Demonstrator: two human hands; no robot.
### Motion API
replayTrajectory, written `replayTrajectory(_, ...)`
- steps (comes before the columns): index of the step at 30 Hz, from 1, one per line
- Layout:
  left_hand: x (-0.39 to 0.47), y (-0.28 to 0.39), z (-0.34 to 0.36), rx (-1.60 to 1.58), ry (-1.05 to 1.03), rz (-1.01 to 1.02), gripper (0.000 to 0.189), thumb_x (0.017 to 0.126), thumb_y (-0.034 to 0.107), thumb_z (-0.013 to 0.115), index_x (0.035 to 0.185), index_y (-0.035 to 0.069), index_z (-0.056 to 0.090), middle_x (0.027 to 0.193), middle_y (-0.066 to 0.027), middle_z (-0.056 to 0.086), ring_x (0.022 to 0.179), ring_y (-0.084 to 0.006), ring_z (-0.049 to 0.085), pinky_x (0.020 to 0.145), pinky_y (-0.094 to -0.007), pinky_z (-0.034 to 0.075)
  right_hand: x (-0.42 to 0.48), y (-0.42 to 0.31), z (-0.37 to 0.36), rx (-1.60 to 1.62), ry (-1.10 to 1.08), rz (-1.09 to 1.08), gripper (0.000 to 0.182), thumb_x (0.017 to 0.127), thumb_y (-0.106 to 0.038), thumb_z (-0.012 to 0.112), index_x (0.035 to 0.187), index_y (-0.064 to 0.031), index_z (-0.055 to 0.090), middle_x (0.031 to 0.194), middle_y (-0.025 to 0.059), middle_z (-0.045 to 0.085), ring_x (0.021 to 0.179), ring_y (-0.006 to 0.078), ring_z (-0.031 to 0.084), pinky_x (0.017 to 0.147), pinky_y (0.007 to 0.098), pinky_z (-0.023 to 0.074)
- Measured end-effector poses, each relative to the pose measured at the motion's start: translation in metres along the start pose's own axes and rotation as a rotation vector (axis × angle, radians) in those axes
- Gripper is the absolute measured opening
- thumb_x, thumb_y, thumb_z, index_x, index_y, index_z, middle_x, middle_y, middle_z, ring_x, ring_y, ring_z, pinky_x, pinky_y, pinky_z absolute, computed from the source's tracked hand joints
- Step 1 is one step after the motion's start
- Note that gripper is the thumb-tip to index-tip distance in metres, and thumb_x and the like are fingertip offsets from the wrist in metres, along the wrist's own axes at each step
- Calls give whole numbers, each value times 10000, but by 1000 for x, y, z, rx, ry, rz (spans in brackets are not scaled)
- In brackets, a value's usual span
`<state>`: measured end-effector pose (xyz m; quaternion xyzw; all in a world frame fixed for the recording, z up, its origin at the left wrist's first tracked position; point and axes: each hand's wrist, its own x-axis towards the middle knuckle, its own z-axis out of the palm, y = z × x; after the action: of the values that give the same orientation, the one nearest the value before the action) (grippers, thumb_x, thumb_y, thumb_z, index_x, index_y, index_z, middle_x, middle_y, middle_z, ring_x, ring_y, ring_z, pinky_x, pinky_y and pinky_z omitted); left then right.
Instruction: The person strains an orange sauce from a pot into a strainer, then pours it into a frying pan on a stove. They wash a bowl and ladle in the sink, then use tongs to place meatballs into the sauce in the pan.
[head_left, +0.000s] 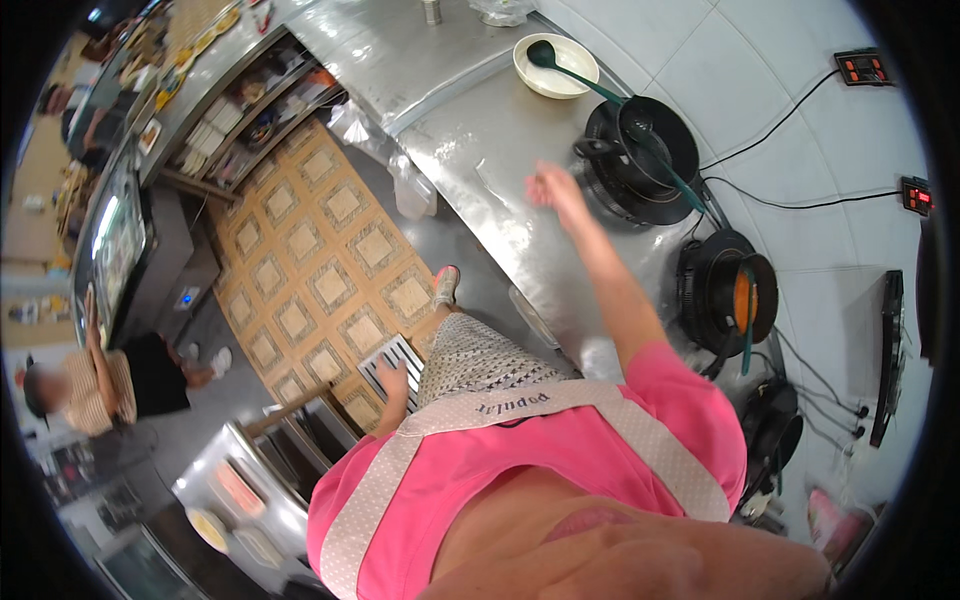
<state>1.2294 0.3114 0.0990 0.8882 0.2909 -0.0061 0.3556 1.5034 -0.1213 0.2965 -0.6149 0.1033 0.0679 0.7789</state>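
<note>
My right hand (553, 189) is stretched out above the stainless steel counter (480, 142). Its fingers are loosely bent and slightly blurred, and I see nothing in them. Just beyond it stands a black pot (679, 142) on a round black cooker (637, 206), with a dark green ladle (667, 165) in it. Farther along the counter, a second dark green ladle (541, 54) rests in a cream bowl (559, 82), its handle reaching to the pot's rim. My left hand (394, 379) hangs low at my side, fingers apart and empty, above a slotted floor grate (373, 360).
Another black pot (765, 300) holds orange contents and a green utensil. A dark pan (776, 424) sits beyond it. Black cables (795, 199) run along the tiled wall. A person (97, 390) stands by a display case (124, 240). Food trays (240, 487) lie on a worktop.
</note>
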Motion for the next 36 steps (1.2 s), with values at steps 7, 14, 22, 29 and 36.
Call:
replayTrajectory(7, 164, 214, -44, -382, -200, 311, 511, 847, 44, 491, 1322, 5, 308, 1313, -161, 365, 1152, -269, 450, 893, -355, 424, 239, -19, -63, 534, 595, 17, 425, 920, -355, 409, 1128, 17, 402, 765, 137, 565, 551, 205, 575, 444, 305, 510)
replayTrajectory(14, 248, 354, -4, -767, -611, 357, 523, 862, 101, 532, 1326, 30, 301, 1300, -143, 382, 1076, -211, 501, 859, -306, 437, 245, 15, 12, 528, 695, -34, 286, 895, -118, 357, 1112, 62, 407, 835, 174, 572, 597, 228, 590, 511, 309, 526)
replayTrajectory(22, 264, 495, 56, -735, -995, -81, 709, 817, 215, 588, 1371, 74, 170, 1289, -164, 371, 1017, -275, 524, 762, -394, 502, 133, 28, 130, 666, 481, 126, 267, 892, -109, 391, 1082, 74, 437, 910, 175, 604, 718, 206, 613, 647, 288, 526)
replayTrajectory(29, 266, 363, 51, -654, -1186, -158, 514, 723, -9, 481, 1223, 32, 368, 988, -90, 548, 851, -212, 584, 684, -332, 523, -34, 29, 121, 559, 391, 324, 327, 877, -242, 533, 1115, -50, 417, 772, 20, 532, 579, 93, 484, 500, 224, 421)
replayTrajectory(36, 192, 293, -37, -660, -1448, -233, 469, 758, 75, 499, 1213, -18, 434, 1141, -137, 533, 1052, -237, 528, 916, -382, 431, -146, 69, 67, 618, 351, 83, 167, 895, -260, 523, 875, -96, 495, 573, -39, 418, 475, 47, 373, 391, 215, 293)
